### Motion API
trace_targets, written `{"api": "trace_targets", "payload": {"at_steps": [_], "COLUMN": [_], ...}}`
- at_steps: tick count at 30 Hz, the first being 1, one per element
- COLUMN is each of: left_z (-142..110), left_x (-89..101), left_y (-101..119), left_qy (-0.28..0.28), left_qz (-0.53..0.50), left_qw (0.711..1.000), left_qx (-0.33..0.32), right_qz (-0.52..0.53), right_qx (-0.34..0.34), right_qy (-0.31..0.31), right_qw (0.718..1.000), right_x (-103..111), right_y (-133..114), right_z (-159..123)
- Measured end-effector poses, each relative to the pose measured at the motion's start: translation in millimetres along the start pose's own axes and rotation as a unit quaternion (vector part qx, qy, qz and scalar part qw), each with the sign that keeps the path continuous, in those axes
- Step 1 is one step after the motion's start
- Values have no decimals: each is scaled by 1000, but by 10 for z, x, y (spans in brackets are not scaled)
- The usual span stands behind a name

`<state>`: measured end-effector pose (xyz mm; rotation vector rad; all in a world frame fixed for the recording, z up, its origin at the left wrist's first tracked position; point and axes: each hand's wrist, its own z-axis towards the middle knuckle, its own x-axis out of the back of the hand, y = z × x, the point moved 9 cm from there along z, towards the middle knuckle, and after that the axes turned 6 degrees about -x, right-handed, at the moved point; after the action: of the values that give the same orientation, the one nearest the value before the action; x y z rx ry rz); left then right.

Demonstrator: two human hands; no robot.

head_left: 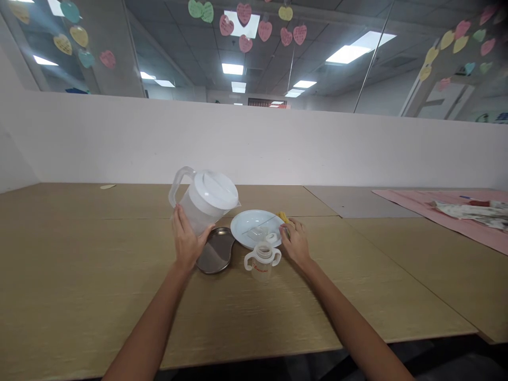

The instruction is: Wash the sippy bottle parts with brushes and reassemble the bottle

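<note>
Right hand (pixel 296 243) beside red-lettered sippy cup (pixel 262 262)

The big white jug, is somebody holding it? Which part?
Yes. The left hand holds the plastic pitcher by the side of its clear body, below the white lid, not by the handle.

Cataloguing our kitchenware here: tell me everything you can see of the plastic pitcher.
The pitcher has a translucent plastic body, a white lid and a loop handle at left. It tilts, the left hand gripping its lower body, beside a metal tray and a white plate. Its contents cannot be told.
</note>
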<state>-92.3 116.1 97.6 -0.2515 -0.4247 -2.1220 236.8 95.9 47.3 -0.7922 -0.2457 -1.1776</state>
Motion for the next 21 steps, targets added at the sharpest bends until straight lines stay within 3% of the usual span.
{"api": "trace_targets", "payload": {"at_steps": [4,17,21], "left_z": [1,-78,-122], "left_x": [32,-29,-55], "left_y": [33,327,361], "left_qy": [15,-13,-24], "left_qz": [-54,-26,-18], "left_qw": [998,975,966], "left_qx": [-6,-220,-257], "right_qz": [1,-8,-6], "right_qx": [-8,-22,-24], "right_qy": [-5,-22,-20], "right_qw": [1000,1000,1000], "right_x": [-21,-55,-48], "right_y": [14,41,48], "right_z": [-1,6,8]}}
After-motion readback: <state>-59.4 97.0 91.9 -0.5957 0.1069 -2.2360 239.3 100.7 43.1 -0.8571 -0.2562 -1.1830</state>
